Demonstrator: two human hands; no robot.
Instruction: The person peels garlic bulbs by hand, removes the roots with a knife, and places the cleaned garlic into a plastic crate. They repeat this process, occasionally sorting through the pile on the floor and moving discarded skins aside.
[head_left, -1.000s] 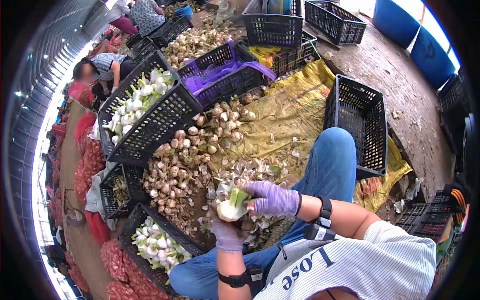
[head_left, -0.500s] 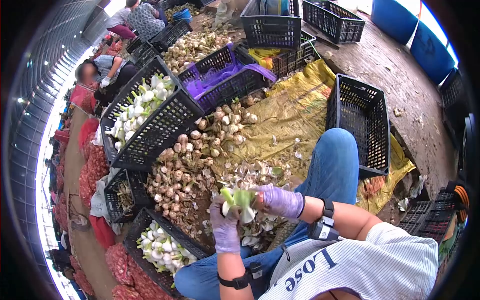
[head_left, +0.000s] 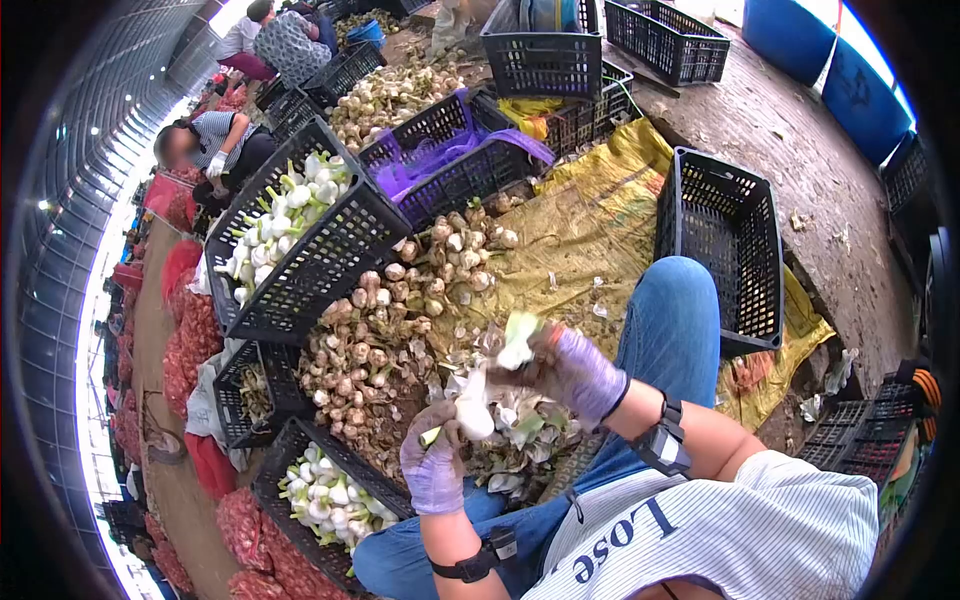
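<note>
My left hand [head_left: 433, 462], in a dirty lilac glove, is closed around a peeled white garlic bulb [head_left: 474, 408]. A short green stem sticks out by its fingers. Up and to the right, my right hand [head_left: 580, 378] wears the same kind of glove and pinches a pale green-white strip of garlic peel [head_left: 517, 340], blurred by motion. Below both hands, loose garlic skins [head_left: 530, 425] are heaped between my legs. Unpeeled garlic bulbs [head_left: 370, 340] lie piled just ahead on the left.
One black crate [head_left: 320, 265] of trimmed white garlic stands at the left, another [head_left: 375, 480] by my left knee. A black crate [head_left: 735, 260] sits beyond my right knee on a yellow sheet [head_left: 590, 230]. Purple netting [head_left: 430, 160] fills a farther crate. A person [head_left: 225, 145] crouches at far left.
My hands have drawn apart: the right moved up and away with green-white peel stripped from the bulb. The left, keeping the bulb, shifted slightly left and down.
</note>
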